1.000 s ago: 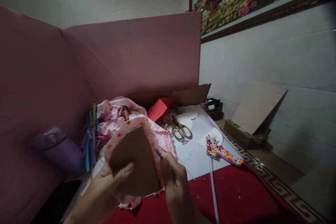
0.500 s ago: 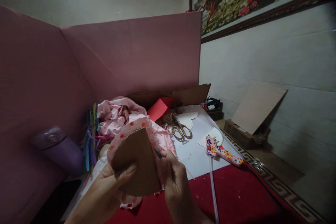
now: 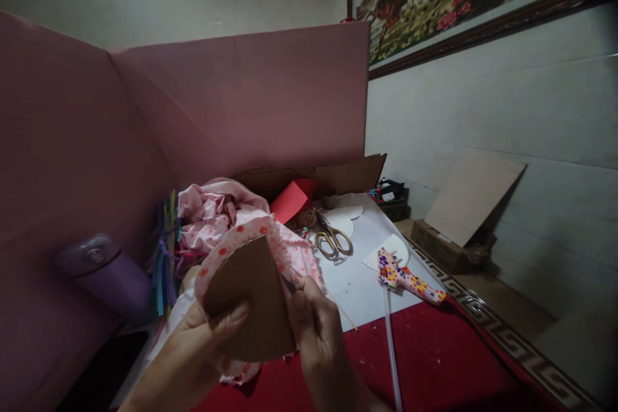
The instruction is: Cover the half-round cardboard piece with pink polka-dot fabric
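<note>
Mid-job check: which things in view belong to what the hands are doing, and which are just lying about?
In the job, it seems:
cardboard, gripped by the left hand
spotted cloth, behind the cardboard
dark item, mostly hidden, in the right hand

Lying about, untouched now:
scissors
glue gun
bottle
red paper

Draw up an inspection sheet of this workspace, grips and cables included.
Surface: white paper sheet on dark red cloth.
Job's things: brown curved-edged cardboard piece against pink spotted fabric.
Clutter: gold-handled metal scissors, pink flower-patterned glue gun, long translucent stick.
Grips: left hand holds cardboard and fabric; right hand holds a thin dark object, mostly hidden.
Cables: dark cord-like line near the glue gun; unclear.
Surroundings: smooth pink panels, purple cylindrical bottle, brown-framed picture.
</note>
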{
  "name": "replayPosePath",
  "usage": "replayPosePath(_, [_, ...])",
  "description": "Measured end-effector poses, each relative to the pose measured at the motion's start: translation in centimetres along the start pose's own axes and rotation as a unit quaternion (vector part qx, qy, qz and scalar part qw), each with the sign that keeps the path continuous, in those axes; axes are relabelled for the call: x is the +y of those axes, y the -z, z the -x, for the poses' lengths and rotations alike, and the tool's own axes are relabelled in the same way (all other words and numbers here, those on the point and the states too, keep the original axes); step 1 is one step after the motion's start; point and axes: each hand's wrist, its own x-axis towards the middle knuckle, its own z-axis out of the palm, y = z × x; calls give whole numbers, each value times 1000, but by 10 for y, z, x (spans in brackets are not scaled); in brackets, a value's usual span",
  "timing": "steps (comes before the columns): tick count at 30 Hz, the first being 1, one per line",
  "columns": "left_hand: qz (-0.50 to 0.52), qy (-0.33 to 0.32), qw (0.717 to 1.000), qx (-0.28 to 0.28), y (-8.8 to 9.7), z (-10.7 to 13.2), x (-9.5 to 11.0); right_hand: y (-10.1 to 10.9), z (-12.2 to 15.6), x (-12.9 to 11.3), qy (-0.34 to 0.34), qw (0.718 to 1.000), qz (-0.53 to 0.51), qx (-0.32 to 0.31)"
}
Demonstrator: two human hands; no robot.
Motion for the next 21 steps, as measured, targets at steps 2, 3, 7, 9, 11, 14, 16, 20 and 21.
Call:
replayPosePath(2, [-4,6,1000,-11,1,0,0,1,-1,-4,-11,1000,-3,-6])
replayPosePath(3, [-5,7,1000,-17,1,0,-1,1,-1,-6,-20,1000,-6,-9])
replayPosePath(7, [-7,8,1000,-22,1,-1,-2,1,-2,-8,-39,999,-17,-9])
replayPosePath(9, [-4,11,1000,-26,1,-1,-3,0,-2,-5,-34,999,-13,-9])
replayPosePath(11, [4,11,999,-33,3,-2,-4,-1,-1,-1,-32,999,-6,-3])
replayPosePath(14, [12,8,999,-42,5,-4,-5,-3,-1,3,-58,998,-17,-7])
replayPosePath(16, [8,9,999,-43,6,-4,-5,-2,-2,3,-68,997,-35,-18])
replayPosePath(20, [3,7,999,-33,1,-2,-2,-1,-1,2,-50,998,-27,-11])
replayPosePath(21, [1,5,999,-33,0,-2,-2,-1,0,2,-46,999,-17,0])
